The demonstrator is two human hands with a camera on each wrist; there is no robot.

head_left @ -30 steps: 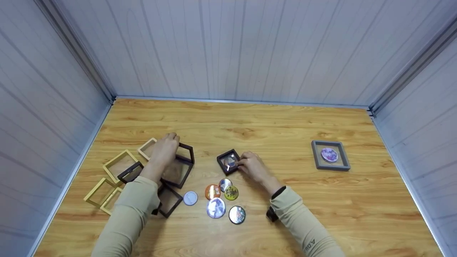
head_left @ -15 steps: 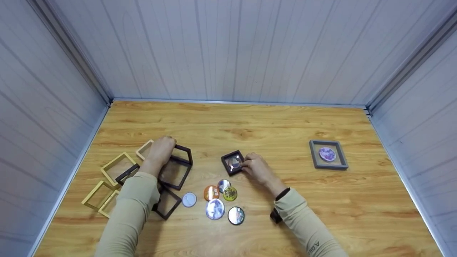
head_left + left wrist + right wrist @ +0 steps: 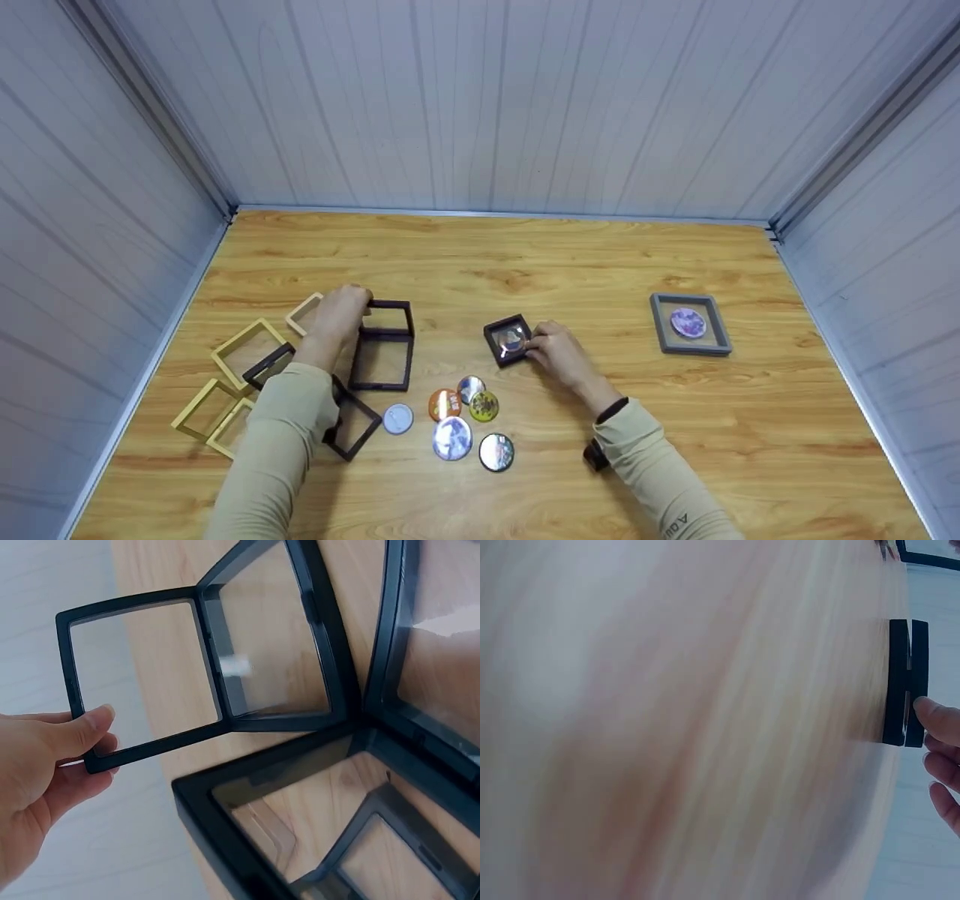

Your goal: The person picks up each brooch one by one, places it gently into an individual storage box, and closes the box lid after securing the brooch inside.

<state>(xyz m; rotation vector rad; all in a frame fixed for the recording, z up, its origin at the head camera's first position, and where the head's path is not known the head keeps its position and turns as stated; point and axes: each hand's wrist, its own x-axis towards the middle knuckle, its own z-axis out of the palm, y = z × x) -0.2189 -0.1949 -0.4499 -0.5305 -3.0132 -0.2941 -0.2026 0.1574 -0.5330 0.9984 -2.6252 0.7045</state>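
With thumb and fingers, my left hand [image 3: 340, 319] pinches the upright half of a black hinged display frame [image 3: 409, 364]. In the left wrist view that clear-windowed display frame [image 3: 133, 601] stands unfolded, its other half on the table. My right hand [image 3: 560, 352] grips the right edge of a small black display frame [image 3: 493, 346], which has a round badge [image 3: 513, 339] behind its clear film. Edge-on in the right wrist view, the small frame [image 3: 897, 682] shows a narrow gap between its two halves, thumb at its side.
Several badges [image 3: 452, 438] lie in front, between the arms. Another black frame [image 3: 365, 439] touches the left sleeve area, with yellow frames [image 3: 217, 358] and a pale frame [image 3: 302, 315] farther left. A grey frame [image 3: 691, 349] holding a purple badge stands at right.
My right hand has slid the small black frame rightward. The hinged black frame has turned under my left hand and now lies squarer to the table.
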